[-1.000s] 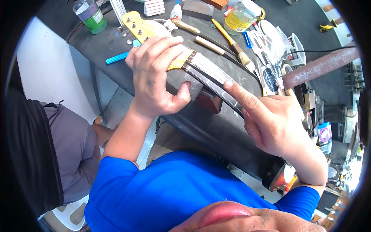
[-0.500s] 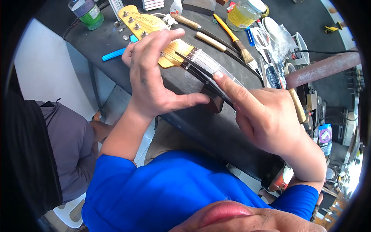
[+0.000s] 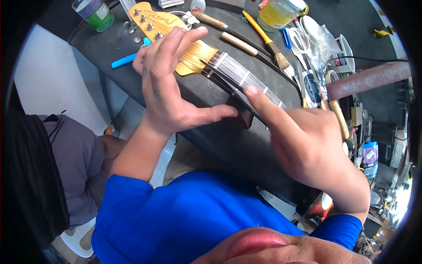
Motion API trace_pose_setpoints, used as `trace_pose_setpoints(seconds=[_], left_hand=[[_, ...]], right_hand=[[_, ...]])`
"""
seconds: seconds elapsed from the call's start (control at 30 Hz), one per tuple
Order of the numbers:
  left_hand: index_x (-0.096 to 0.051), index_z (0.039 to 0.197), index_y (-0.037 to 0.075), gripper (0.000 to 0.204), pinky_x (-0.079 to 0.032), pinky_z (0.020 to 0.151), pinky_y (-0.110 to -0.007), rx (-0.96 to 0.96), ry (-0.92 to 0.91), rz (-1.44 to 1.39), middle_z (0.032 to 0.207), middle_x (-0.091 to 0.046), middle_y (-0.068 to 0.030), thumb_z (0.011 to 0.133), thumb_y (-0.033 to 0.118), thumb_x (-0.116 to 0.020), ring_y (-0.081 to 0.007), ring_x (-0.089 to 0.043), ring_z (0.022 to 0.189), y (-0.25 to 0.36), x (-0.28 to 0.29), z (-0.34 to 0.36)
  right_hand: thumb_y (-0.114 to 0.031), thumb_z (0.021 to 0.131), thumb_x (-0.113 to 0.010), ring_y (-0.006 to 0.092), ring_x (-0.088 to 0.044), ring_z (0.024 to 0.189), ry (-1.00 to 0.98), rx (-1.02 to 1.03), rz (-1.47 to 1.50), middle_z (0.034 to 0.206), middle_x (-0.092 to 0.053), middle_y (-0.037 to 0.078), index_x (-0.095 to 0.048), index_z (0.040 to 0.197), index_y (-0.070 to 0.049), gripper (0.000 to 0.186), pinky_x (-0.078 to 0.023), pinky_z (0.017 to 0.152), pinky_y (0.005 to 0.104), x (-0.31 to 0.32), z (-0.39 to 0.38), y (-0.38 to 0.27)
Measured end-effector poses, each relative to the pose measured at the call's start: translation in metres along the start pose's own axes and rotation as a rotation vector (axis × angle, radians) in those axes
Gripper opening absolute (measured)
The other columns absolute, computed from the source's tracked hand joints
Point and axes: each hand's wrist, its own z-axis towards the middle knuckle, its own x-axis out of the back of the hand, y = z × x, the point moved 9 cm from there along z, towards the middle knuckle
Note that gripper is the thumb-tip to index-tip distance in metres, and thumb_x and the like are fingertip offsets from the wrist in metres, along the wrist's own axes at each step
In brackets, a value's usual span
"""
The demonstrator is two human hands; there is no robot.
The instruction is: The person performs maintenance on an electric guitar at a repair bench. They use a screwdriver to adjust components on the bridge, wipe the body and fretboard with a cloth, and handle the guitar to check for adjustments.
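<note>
My left hand (image 3: 165, 92) spans the yellow guitar headstock (image 3: 154, 21), its fingers apart and curved near the tuners, its thumb stretched below the neck. On the fretboard (image 3: 233, 68), with its strings and frets, rests the index finger of my right hand (image 3: 307, 141). The other right fingers curl underneath, blurred and partly hidden, so what they hold is unclear. A dark brown block (image 3: 244, 116) sits under the neck on the black bench (image 3: 220, 149). The guitar body's red edge (image 3: 316, 204) shows at lower right.
Behind the neck lie files (image 3: 238, 42), a yellow-handled brush (image 3: 257, 28), jars (image 3: 278, 15) and plastic clutter. A blue bar (image 3: 125, 60) is left of the headstock, a rusty pipe (image 3: 369, 77) at right. A person in grey (image 3: 74, 167) sits at lower left.
My left thumb has stretched out rightward along the neck's lower side and my left fingers have shifted up and left. My right index finger moved left, then slightly down. The view shifted slightly.
</note>
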Motion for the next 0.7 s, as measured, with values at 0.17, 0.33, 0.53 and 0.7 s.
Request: trace_pose_setpoints(seconds=[0.17,0.33,0.53,0.7], left_hand=[[-0.024,0.158,-0.001,0.133,-0.04,0.115,-0.047,0.006,-0.015,-0.002,0.141,-0.064,-0.024,0.067,0.069,-0.092,-0.0343,-0.059,0.13,-0.007,-0.006,0.003],[-0.023,0.158,-0.002,0.134,-0.04,0.116,-0.048,0.012,-0.046,-0.05,0.142,-0.063,-0.0249,0.067,0.066,-0.093,-0.0349,-0.058,0.131,-0.014,-0.015,0.013],[-0.021,0.159,-0.002,0.134,-0.042,0.115,-0.048,0.018,0.0,-0.106,0.144,-0.06,-0.0262,0.067,0.063,-0.095,-0.0362,-0.057,0.134,-0.003,-0.006,-0.003],[-0.017,0.161,0.001,0.136,-0.042,0.117,-0.048,0.033,0.02,-0.129,0.151,-0.053,-0.0312,0.067,0.058,-0.097,-0.0389,-0.056,0.136,-0.002,-0.003,-0.009]], right_hand=[[0.008,0.077,-0.068,0.0235,-0.058,0.051,-0.015,-0.025,0.035,0.064,-0.056,0.005,-0.058,0.15,-0.005,0.075,-0.044,0.05,0.04,0.005,-0.001,0.01],[0.007,0.083,-0.069,0.0249,-0.058,0.05,0.062,-0.011,0.027,0.063,-0.055,0.006,-0.059,0.148,-0.005,0.067,-0.045,0.049,0.0414,0.004,0.015,0.017],[0.005,0.082,-0.07,0.0253,-0.061,0.054,-0.002,-0.063,0.021,0.063,-0.056,0.006,-0.06,0.148,-0.008,0.069,-0.046,0.05,0.0412,-0.002,-0.003,0.006],[0.006,0.079,-0.068,0.0257,-0.061,0.052,0.055,0.014,-0.043,0.062,-0.055,0.005,-0.059,0.149,-0.008,0.073,-0.046,0.05,0.0406,-0.001,0.002,-0.004]])
